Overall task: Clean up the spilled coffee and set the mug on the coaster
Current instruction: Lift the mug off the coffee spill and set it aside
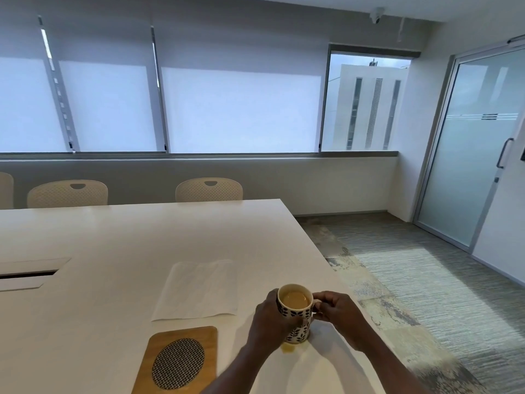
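A cream mug (295, 309) with dark leaf prints holds milky coffee and stands near the right edge of the white table (113, 243). My left hand (270, 319) wraps round its left side. My right hand (338, 315) grips the handle on its right. A small brown coffee spill (289, 348) lies on the table at the mug's base. The wooden coaster (181, 359) with a dark woven oval sits to the left of the mug. A white paper napkin (199, 288) lies flat behind the coaster.
A cable hatch (28, 273) is set in the table at the left. Cream chairs (208, 190) stand along the far side. The table's right edge drops to carpet (412, 280), and a frosted glass door (477, 155) is at the right.
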{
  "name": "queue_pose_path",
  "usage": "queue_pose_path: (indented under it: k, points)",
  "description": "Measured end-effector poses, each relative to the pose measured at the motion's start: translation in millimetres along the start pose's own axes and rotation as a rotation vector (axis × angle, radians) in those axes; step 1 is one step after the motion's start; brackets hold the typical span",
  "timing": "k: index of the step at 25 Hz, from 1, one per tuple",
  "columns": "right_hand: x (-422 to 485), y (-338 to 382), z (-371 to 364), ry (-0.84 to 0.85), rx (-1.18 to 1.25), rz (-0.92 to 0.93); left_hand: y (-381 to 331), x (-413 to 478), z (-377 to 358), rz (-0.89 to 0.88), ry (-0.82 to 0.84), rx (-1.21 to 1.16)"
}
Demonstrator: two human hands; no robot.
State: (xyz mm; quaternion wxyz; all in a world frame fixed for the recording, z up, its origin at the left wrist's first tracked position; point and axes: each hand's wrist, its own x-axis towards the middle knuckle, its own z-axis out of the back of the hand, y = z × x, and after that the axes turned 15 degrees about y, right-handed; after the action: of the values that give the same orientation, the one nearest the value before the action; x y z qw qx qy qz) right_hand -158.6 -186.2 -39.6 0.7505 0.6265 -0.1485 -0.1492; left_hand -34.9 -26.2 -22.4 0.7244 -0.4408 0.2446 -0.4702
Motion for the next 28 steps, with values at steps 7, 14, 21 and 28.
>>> queue_pose_path:
  k: [7,14,21,28]
  points:
    - [12.5,6.0,-0.5,-0.011,0.023,0.036,-0.4,5.6,7.6,-0.010,-0.051,-0.010]
    - [30.3,19.0,4.9,-0.040,0.022,0.061,-6.5,21.4,18.7,-0.049,-0.064,0.030]
    - [48.9,26.2,12.5,-0.060,0.008,0.077,-9.0,42.6,28.5,-0.057,-0.070,0.057]
    - [80.1,30.3,19.0,-0.073,-0.036,0.069,-5.1,68.2,41.4,-0.058,-0.078,0.047]
